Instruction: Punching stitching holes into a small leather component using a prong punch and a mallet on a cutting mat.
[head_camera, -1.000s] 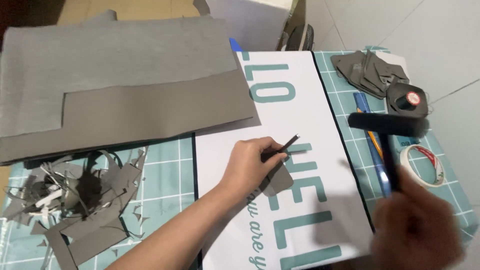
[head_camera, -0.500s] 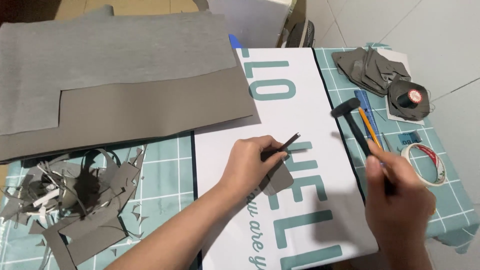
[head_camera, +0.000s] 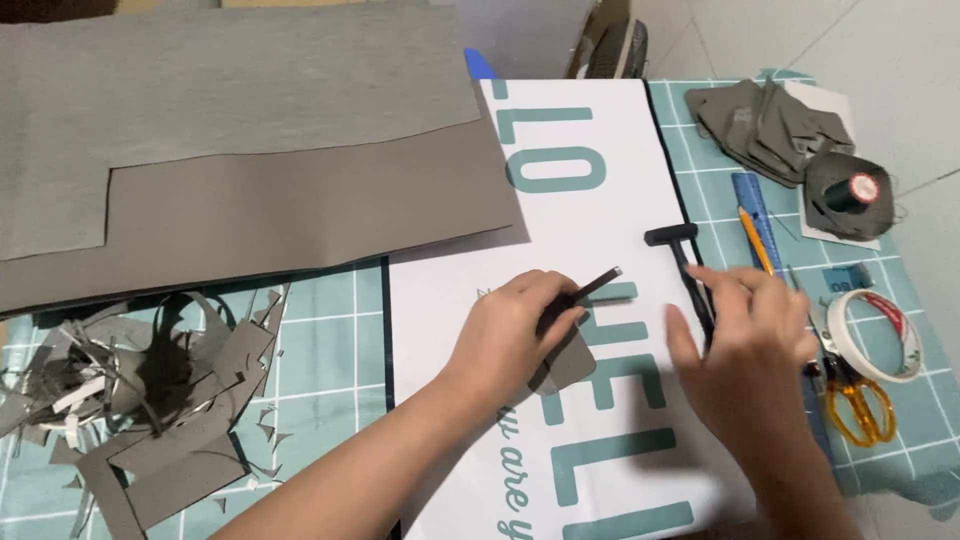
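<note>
Head view: left hand (head_camera: 515, 335) at frame centre, fingers pinched around a thin dark punch (head_camera: 592, 287), tilted, tip pointing upper right, and pressing on a small grey patch (head_camera: 570, 362) lying on the white board (head_camera: 620, 180) w/ teal letters. Right hand (head_camera: 745, 345) just right of centre, blurred, fingers closed round handle of black hammer (head_camera: 683, 262); head sits above the hand, over the board's right edge. Big grey sheets (head_camera: 240, 150) upper left, partly over the board. Grey scraps (head_camera: 130, 400) lower left on teal grid mat (head_camera: 330, 330). Right side: pencil (head_camera: 755, 240) on blue ruler (head_camera: 752, 205), tape roll (head_camera: 875, 335), yellow scissors (head_camera: 855, 405), black spool (head_camera: 848, 185), folded grey pieces (head_camera: 770, 120) upper right.
</note>
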